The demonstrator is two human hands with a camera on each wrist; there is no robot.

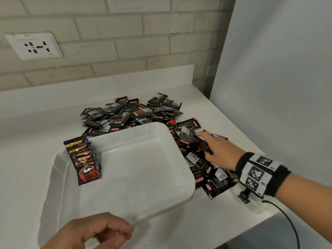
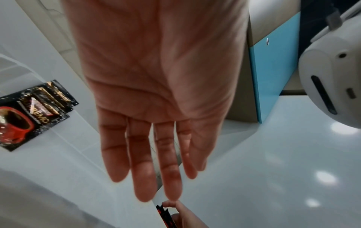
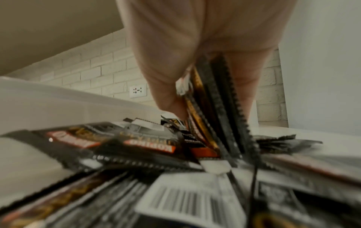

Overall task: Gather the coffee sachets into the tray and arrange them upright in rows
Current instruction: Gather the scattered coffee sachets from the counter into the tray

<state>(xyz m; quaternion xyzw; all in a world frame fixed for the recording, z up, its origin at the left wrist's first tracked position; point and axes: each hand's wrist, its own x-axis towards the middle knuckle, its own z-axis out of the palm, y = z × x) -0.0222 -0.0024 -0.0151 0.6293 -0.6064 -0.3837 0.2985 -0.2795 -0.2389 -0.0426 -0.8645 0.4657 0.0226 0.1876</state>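
A white plastic tray [image 1: 140,177] lies on the counter. Several black and red coffee sachets [image 1: 84,159] stand upright in a row at its far left corner, and the left wrist view shows that row [image 2: 33,114] too. A loose pile of sachets [image 1: 125,114] spreads behind the tray and along its right side. My right hand [image 1: 203,143] reaches into the right part of the pile and pinches a small bunch of sachets [image 1: 186,137] on edge; the right wrist view shows the bunch [image 3: 220,115] between thumb and fingers. My left hand [image 1: 115,234] hovers by the tray's near rim, fingers relaxed and holding nothing [image 2: 152,177].
The white counter [image 1: 27,141] ends at an edge close to the right of the pile and just in front of the tray. A brick wall with a socket [image 1: 34,45] stands behind. A plain white panel [image 1: 278,87] rises on the right. A black cable [image 1: 287,218] hangs from my right wrist.
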